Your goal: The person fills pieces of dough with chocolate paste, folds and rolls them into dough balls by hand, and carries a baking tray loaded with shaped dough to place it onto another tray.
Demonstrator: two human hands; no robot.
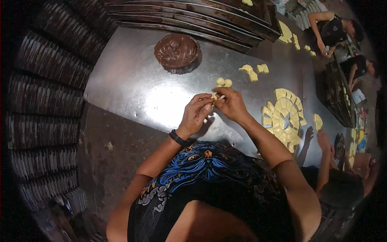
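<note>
Above the metal table (121,76), my two hands meet in front of my chest. My left hand (196,113) and my right hand (230,104) pinch a small pale-yellow piece of dough (214,97) between their fingertips; the fingers partly hide it. Just beyond them sit a few round dough balls (224,82). Farther off to the left stands a mound of glossy dark-brown paste (176,50). On my right, cut dough pieces (285,117) lie in a ring-like spread. Two more dough scraps (250,72) rest between that spread and the far trays.
Stacked dark trays (189,20) border the table's far side. Racks of trays (44,109) line the left. At the right, co-workers (334,34) handle dough, and another person's hand (322,141) is close to a dough piece (317,122). A dark tray stack (334,92) stands there too.
</note>
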